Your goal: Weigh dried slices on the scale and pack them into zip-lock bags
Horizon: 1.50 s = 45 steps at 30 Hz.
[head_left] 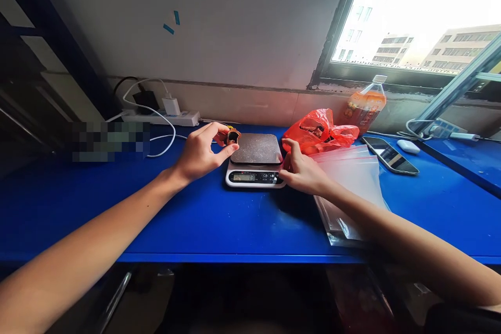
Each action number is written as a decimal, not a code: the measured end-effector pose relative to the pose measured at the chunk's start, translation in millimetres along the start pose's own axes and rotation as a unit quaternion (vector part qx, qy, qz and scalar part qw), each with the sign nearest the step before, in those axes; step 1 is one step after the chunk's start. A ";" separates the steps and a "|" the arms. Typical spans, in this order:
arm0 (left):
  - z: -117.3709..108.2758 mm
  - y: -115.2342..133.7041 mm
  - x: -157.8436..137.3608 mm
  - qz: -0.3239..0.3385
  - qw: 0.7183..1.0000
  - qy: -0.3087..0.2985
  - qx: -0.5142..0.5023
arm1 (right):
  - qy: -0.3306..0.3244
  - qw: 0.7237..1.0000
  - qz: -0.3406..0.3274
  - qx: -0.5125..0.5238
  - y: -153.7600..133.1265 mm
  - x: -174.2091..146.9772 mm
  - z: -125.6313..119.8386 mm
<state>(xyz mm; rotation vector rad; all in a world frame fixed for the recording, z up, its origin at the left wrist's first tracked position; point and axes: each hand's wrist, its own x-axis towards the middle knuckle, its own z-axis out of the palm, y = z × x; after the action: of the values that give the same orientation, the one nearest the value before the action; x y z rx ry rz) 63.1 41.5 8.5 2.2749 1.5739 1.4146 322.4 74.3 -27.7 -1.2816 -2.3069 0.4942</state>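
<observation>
A white kitchen scale (256, 182) with a grey metal plate (256, 148) stands on the blue table; its display is lit, with digits too small to read surely. My left hand (201, 151) is closed around a small curled brown piece (233, 139) with a dark hollow, held beside the plate's left edge. What the piece is exactly, I cannot tell. My right hand (300, 167) is at the scale's right side, its thumb close to the buttons. The fingers are bent but apart, with nothing between them.
Behind my right hand lies a red plastic bag (324, 133) with dark pieces inside. Clear zip bags (348, 182) lie under my right forearm. A drink bottle (366, 104), phone (391, 155) and white earbud case (408, 146) sit to the right; a power strip (188, 118) with cables is back left.
</observation>
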 end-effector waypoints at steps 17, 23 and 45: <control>-2.4 -16.8 6.3 -0.020 0.998 0.038 0.036 | -0.024 0.998 0.019 0.063 2.2 5.2 10.2; -2.5 -18.9 6.0 -0.016 0.999 0.013 0.042 | 0.006 0.997 0.030 0.077 0.2 4.5 6.7; 25.7 2.9 33.6 -0.011 0.978 -0.151 0.142 | 0.302 0.944 -0.123 -0.052 -1.2 4.5 -47.0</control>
<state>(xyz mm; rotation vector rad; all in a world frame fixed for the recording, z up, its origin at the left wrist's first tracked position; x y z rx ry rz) 85.2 76.7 16.7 2.4640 1.7842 0.8260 345.1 81.8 13.1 -0.9873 -1.9357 -0.1038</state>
